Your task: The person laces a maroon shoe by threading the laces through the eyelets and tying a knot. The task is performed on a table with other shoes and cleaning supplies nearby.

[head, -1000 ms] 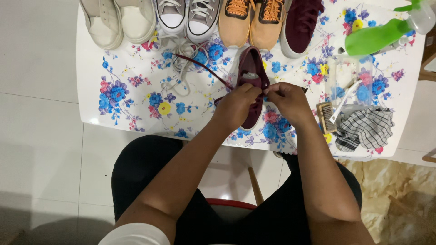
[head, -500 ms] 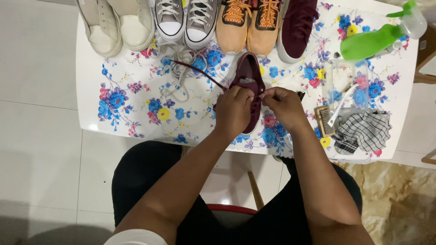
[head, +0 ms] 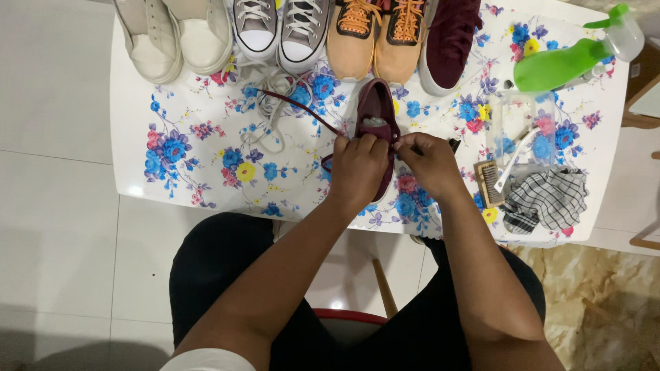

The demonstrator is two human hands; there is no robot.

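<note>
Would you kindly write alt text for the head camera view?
Both hands, left hand and right hand, grip a maroon suede shoe with a trailing maroon lace on a floral-clothed table, behind it a row of shoes.

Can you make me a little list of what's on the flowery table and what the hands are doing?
table: flowery tablecloth
left hand: gripping the maroon shoe
right hand: pinching at the shoe's edge
lace: maroon lace trailing left from the shoe
back row: cream shoes, grey sneakers, tan shoes with orange laces, second maroon shoe
loose: white laces
right side: green spray bottle, brush, checked cloth
</note>
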